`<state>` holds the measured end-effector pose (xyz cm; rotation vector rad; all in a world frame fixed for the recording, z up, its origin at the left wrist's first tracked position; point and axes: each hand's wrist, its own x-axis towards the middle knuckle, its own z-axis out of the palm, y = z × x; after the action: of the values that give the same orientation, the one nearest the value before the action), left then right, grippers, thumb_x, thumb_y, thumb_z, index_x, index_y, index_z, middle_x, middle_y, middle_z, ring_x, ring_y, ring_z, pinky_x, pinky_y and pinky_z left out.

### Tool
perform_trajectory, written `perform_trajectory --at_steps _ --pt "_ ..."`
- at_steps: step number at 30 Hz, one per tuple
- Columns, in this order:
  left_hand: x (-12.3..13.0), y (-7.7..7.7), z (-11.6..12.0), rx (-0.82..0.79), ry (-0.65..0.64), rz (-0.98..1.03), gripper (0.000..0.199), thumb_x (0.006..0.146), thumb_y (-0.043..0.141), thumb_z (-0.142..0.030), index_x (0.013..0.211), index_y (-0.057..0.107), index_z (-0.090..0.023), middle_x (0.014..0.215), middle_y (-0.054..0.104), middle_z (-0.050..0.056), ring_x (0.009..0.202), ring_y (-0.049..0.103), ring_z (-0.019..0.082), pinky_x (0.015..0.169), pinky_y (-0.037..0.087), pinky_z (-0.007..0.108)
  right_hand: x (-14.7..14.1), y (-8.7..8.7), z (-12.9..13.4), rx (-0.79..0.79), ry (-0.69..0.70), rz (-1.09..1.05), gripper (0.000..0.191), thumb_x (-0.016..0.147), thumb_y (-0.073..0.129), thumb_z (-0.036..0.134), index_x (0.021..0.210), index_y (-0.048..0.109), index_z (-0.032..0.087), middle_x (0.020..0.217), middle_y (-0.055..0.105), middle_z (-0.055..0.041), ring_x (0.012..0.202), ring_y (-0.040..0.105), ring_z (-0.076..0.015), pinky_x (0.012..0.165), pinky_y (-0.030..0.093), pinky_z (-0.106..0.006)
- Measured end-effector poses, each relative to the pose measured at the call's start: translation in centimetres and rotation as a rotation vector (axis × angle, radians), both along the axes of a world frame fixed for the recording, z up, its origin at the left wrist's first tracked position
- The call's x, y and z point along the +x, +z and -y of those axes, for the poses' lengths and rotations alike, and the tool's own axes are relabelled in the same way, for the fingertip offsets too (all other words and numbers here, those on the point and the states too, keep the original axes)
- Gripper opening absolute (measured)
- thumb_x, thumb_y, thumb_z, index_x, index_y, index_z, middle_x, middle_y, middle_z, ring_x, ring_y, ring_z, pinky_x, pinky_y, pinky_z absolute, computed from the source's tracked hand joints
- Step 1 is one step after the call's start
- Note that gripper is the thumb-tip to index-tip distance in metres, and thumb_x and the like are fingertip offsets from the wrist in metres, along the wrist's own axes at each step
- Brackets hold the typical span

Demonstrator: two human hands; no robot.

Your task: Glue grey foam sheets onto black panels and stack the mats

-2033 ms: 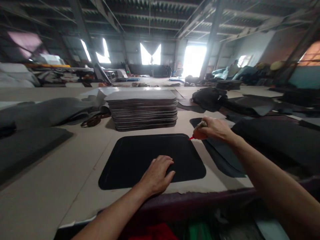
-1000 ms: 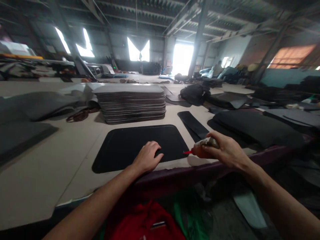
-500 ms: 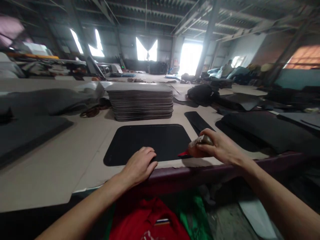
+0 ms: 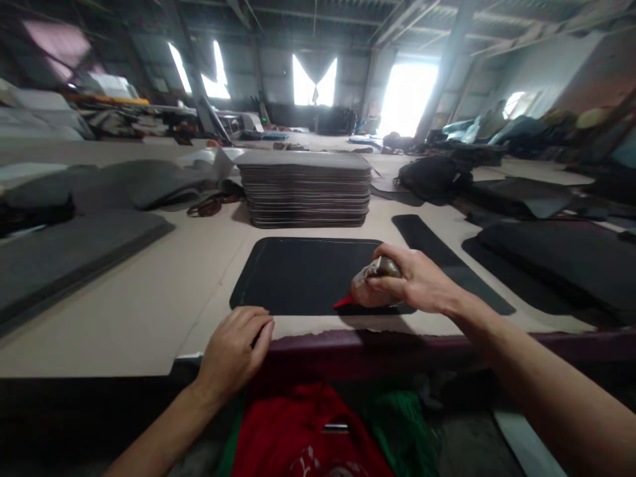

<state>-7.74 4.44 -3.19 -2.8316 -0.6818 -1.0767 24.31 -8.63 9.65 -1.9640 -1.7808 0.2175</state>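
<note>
A black rounded-corner sheet lies flat on the table before me. My right hand is wrapped round a squeeze bottle with a red nozzle, tilted so that the tip sits at the sheet's near edge. Whether anything is coming out of the nozzle I cannot tell. The hand and bottle hide part of the sheet's right side. My left hand rests at the table edge by the sheet's near left corner, its fingers loosely bent with nothing seen in them.
Behind the sheet stands a tall stack of similar sheets. A long dark strip lies to the right, with dark piles beyond it. More dark material lies on the left. Maroon material hangs along the table's front edge.
The bottle tip has moved left along the sheet's near edge. My left hand has slid from the edge's middle to the left corner. The whole view has shifted somewhat.
</note>
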Motion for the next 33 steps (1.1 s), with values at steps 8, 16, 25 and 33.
perform_trajectory --at_steps 8,16,25,33 --pt "0.5 -0.4 0.8 0.064 0.072 0.072 0.008 0.090 0.058 -0.013 0.094 0.063 -0.017 0.092 0.070 0.005 0.089 0.063 0.023 0.079 0.049 0.039 -3.7 -0.5 -4.3 0.034 0.102 -0.017 0.024 0.082 0.066 0.038 0.100 0.058 0.025 0.087 0.062 0.0027 0.078 0.055 -0.0178 0.065 0.033 -0.029" --pt "0.5 -1.1 1.0 0.067 0.062 0.118 0.009 0.086 0.060 -0.009 0.092 0.062 -0.016 0.089 0.069 0.007 0.087 0.063 0.023 0.081 0.051 0.039 -7.1 -0.8 -7.6 0.046 0.188 -0.013 0.020 0.082 0.066 0.033 0.097 0.057 0.023 0.088 0.062 0.0026 0.079 0.055 -0.0176 0.064 0.031 -0.029" --pt "0.6 -1.1 1.2 0.098 0.088 0.137 0.009 0.086 0.058 -0.010 0.092 0.062 -0.015 0.088 0.070 0.008 0.086 0.065 0.024 0.078 0.052 0.040 -10.6 -1.8 -9.9 0.182 0.282 0.098 0.023 0.084 0.065 0.032 0.102 0.054 0.022 0.099 0.063 0.0002 0.082 0.058 -0.0187 0.066 0.033 -0.030" --pt "0.6 -1.2 1.1 0.120 0.096 0.155 0.010 0.085 0.059 -0.009 0.091 0.062 -0.016 0.086 0.070 0.007 0.084 0.065 0.023 0.077 0.051 0.039 -11.5 -2.9 -12.5 0.278 0.181 0.182 0.024 0.087 0.059 0.034 0.105 0.054 0.021 0.104 0.063 -0.0039 0.084 0.061 -0.0232 0.063 0.032 -0.032"
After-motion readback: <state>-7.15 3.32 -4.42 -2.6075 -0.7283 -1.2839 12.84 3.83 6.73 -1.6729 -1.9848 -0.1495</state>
